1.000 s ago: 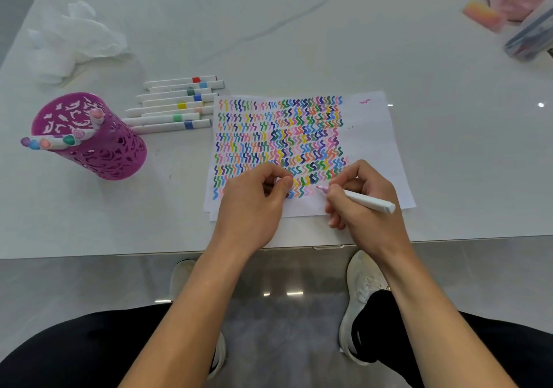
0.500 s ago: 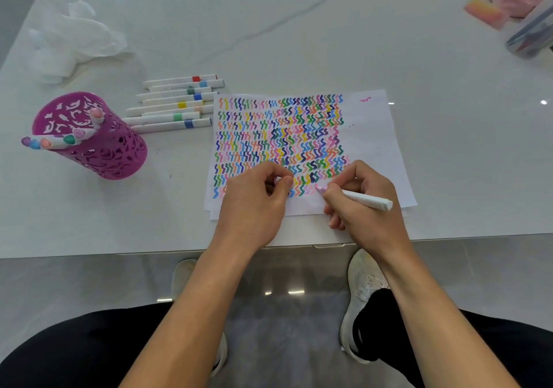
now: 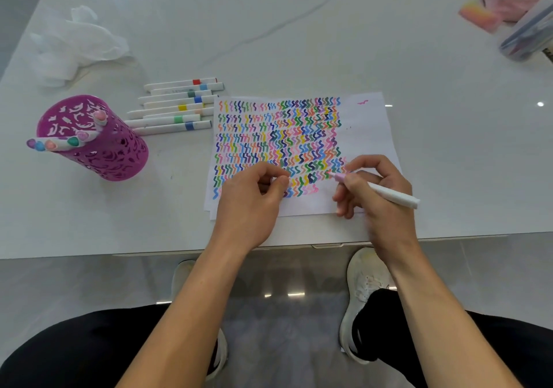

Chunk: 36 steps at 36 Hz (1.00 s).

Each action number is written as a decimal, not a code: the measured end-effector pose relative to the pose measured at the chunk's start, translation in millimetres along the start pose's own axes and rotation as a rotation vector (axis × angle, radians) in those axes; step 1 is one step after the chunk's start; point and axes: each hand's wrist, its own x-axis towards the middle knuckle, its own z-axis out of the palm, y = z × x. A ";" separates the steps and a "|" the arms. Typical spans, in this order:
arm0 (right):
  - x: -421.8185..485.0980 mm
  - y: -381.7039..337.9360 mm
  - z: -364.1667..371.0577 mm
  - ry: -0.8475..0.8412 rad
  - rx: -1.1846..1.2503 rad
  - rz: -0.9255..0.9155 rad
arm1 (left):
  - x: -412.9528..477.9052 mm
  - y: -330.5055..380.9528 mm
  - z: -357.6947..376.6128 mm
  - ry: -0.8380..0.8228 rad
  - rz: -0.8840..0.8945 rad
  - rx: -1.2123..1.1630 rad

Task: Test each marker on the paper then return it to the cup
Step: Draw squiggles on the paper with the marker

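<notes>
Nearest, the right hand [image 3: 374,199] grips a marker [image 3: 393,197] as one holds a pen: thumb and two fingers are curled round the pink front part, and the white barrel sticks out behind the hand. The tip is at the right edge of the coloured squiggles on the paper [image 3: 371,136], at or just above the sheet. The left hand [image 3: 251,205] rests on the lower part of the paper with curled fingers, thumb against forefinger; whether a cap is between them I cannot tell.

The marker is probably light, stiff and smooth plastic – a hold close to the tip gives control for drawing, and a hold at the middle of the barrel should be easier for dropping it in. The paper is thin and may slide, so it needs a hand on it.

Further left stands the purple cup [image 3: 119,160], a cylinder with cut-out holes, with several markers inside. Beside it a row of loose markers [image 3: 176,109] lies on the glossy white table [image 3: 299,28].
</notes>
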 end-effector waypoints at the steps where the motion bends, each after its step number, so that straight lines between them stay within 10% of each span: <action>1: -0.5 -2.1 0.2 -0.004 0.014 -0.011 | -0.7 -0.1 -1.0 0.006 0.006 -0.010; 36: -4.0 -10.4 27.2 -0.086 0.079 0.083 | -11.1 6.6 2.4 -0.199 -0.062 -0.464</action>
